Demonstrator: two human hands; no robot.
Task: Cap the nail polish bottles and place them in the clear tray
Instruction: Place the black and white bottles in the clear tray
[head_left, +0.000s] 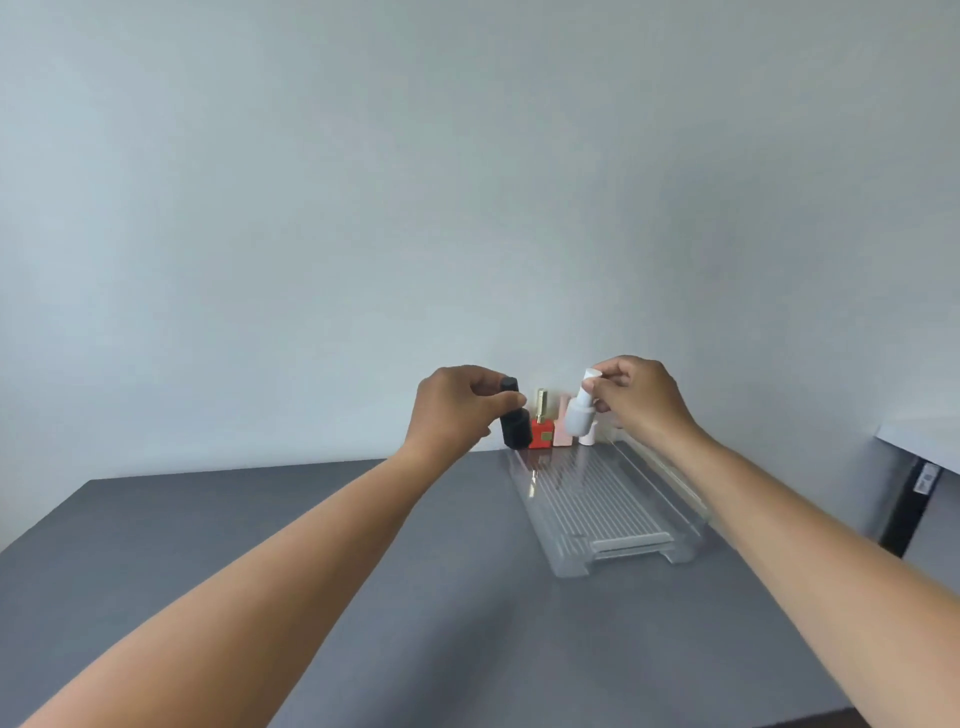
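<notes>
Black bottle (514, 423) pinched in left hand (457, 410), white bottle (581, 410) in right hand (641, 397), lifted over tray (691, 499) far end for placing.

Soft, even daylight fills the scene, leaving the wall (467, 182) pale blue-grey and shadows on the grey table (208, 545) faint. Small glints of glare streak the clear tray (550, 525). The wide lens bows the table's edges. The bottles at the far end look slightly blurred, the whole picture mildly soft.
</notes>
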